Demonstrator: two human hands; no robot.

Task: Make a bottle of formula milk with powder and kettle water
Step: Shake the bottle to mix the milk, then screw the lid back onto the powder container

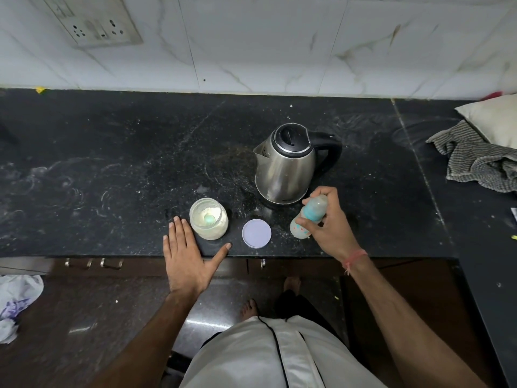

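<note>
The right hand (330,228) holds the baby bottle (309,217) just above the dark counter (112,163), near its front edge; the fingers (324,196) wrap around the bottle, curled over its top end, and the thumb presses on its side; the bottle is tilted, with its top leaning toward the kettle (285,163); the hand hides part of the bottle, and the bottle looks blurry, so I cannot tell if the cap is on or what is inside. The left hand (187,253) lies flat at the counter's front edge, holding nothing; its fingers are straight and close together, the thumb spread wide; the fingertips sit just beside the open powder jar (209,219), and I cannot tell if they touch it. Something small and green rests in the powder; it is too small to make out. The round jar lid (256,233) lies flat between the jar and the bottle. A grey cloth (475,163) lies far right, cut off by the edge.
</note>
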